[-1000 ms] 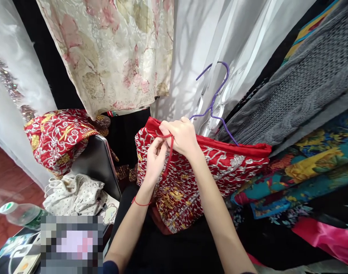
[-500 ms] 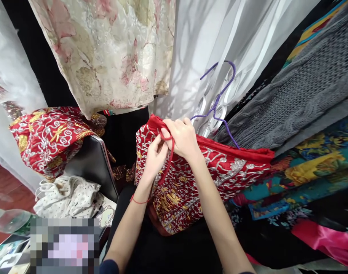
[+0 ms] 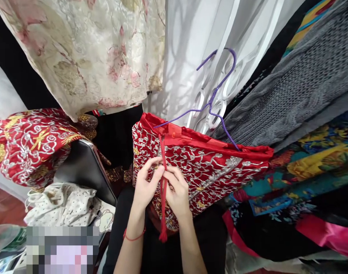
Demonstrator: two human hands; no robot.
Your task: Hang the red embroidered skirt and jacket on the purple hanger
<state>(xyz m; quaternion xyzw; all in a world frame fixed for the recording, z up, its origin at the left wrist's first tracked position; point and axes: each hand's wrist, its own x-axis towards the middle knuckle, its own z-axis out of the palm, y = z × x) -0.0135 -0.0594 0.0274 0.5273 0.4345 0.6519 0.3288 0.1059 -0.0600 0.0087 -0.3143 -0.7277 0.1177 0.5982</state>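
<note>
A red skirt-like garment [image 3: 208, 167] with silver and gold embroidery lies over my lap, its plain red waistband toward the white wall. A purple hanger [image 3: 210, 103] is set inside the waistband, hook upward. From an opening near the waistband's left end hangs a red drawstring [image 3: 163, 207] with a tasselled end. My left hand [image 3: 147, 184] pinches the drawstring between thumb and fingers. On the cord's other side, my right hand [image 3: 177, 190] has its fingers closed on it at about the same height; its fingertips are partly hidden.
Left stands a dark chair [image 3: 84, 163] with another red embroidered garment [image 3: 34, 144] over it and a spotted white cloth [image 3: 62, 203] beside it. A cream floral fabric [image 3: 105, 57] hangs ahead. At right hang a grey knit [image 3: 302, 80] and patterned clothes [image 3: 313, 163].
Both hands have moved down from the waistband along the drawstring. The cord's loop at the fingers is gone and it now hangs straight. The hanger's left arm is uncovered.
</note>
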